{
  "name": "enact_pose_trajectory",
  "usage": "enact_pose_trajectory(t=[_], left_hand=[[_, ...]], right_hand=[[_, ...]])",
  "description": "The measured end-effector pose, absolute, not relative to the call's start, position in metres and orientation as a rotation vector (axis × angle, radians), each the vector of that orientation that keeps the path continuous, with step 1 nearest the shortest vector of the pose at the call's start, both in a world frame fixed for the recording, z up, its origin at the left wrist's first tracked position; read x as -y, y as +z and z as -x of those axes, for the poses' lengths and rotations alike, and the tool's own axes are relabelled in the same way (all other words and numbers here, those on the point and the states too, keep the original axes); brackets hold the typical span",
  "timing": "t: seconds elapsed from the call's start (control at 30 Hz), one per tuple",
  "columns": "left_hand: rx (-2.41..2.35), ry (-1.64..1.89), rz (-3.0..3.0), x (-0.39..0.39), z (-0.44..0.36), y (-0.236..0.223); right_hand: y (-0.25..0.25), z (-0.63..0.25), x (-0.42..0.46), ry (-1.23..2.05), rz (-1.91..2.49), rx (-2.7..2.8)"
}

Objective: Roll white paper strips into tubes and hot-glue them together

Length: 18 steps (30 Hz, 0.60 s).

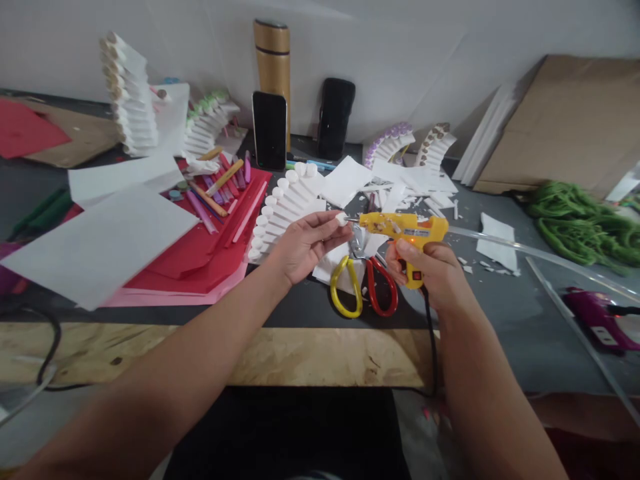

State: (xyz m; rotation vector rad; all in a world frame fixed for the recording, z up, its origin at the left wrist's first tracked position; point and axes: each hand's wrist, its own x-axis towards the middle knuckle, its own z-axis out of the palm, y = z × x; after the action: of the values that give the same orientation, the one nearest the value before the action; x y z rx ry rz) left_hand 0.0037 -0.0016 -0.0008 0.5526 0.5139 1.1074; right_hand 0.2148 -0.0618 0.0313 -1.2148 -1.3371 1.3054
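My right hand (425,270) grips a yellow hot glue gun (407,230) with a clear glue stick (500,241) sticking out of its back. The gun's tip touches a small white foam ball (341,219) pinched between the fingers of my left hand (305,245). Just behind my left hand lies a curved white paper fan piece (287,207) edged with white balls. Scissors (363,283) with one yellow and one red handle lie on the table below both hands.
Red and pink paper sheets (200,257), white sheets (105,243) and coloured paper rolls (220,183) lie at left. Two phones (270,130) and a bamboo flask (273,60) stand against the wall. Green yarn (585,223), cardboard (570,123) and a purple glue gun (600,320) are at right.
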Motion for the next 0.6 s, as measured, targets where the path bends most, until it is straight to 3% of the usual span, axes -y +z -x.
enact_pose_trajectory(t=[0.6], left_hand=[[-0.553, 1.088, -0.568, 0.0009, -0.0025, -0.001]], right_hand=[[0.0314, -0.2146, 0.0566, 1.202, 1.19, 1.063]])
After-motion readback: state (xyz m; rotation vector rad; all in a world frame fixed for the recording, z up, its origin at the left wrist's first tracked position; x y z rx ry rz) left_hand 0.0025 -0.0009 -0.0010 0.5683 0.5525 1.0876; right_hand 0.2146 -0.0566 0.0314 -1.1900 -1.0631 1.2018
